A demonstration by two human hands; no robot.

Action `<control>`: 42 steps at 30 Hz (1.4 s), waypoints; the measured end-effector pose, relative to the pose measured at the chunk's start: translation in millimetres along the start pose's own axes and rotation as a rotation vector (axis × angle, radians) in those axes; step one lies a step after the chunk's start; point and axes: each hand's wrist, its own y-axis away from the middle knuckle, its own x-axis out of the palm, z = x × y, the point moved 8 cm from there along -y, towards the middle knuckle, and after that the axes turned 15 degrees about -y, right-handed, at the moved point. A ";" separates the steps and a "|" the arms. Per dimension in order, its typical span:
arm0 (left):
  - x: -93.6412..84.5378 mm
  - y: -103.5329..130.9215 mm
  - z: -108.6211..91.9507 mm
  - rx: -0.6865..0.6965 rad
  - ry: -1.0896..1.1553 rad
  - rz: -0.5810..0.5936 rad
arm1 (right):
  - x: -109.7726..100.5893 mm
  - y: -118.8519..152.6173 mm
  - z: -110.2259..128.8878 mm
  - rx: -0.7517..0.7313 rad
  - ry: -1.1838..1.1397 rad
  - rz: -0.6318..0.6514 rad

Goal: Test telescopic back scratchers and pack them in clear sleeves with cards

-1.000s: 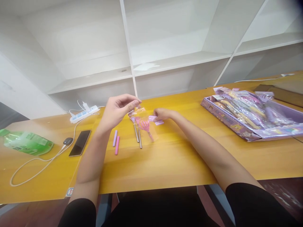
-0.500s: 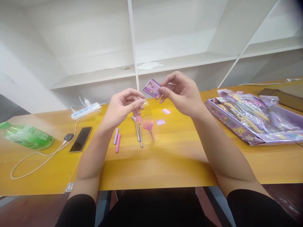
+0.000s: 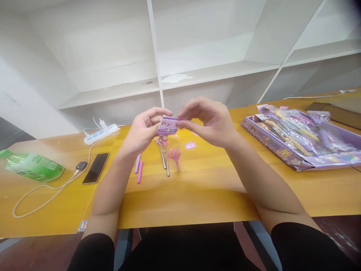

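My right hand (image 3: 208,122) pinches a small purple printed card (image 3: 167,125) by its right edge. The card lies against the fingers of my left hand (image 3: 143,130), which are closed on a clear plastic bag (image 3: 176,141), mostly hidden behind the card. Below the hands is a pink hand-shaped scratcher head (image 3: 174,153); whether it is inside the bag I cannot tell. Beside it on the table lie two metal rods (image 3: 167,165) with small hand-shaped ends. To their left are a purple handle (image 3: 137,164) and a pink handle (image 3: 140,172).
Small printed cards (image 3: 190,145) lie beyond the scratcher head. At right stands a purple display box (image 3: 278,152) full of bagged scratchers. A green bottle (image 3: 34,165), phone (image 3: 96,168), white cable (image 3: 42,183) and power strip (image 3: 101,134) occupy the left side. White shelving (image 3: 118,90) rises behind.
My right hand has brought the card down and to the left, from above the bag to against my left fingers. The left hand has barely moved.
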 end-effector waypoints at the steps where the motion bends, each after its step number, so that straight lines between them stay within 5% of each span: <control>1: 0.0 -0.2 0.4 -0.002 0.001 0.002 | 2.4 -0.7 1.9 -0.006 0.025 0.027; 9: -6.8 -0.2 -4.4 0.033 -0.053 -0.045 | 15.8 -1.8 18.5 -0.131 0.193 0.174; 42: -3.1 2.8 -10.2 0.043 -0.085 -0.057 | 35.2 8.6 29.7 -0.230 0.378 0.343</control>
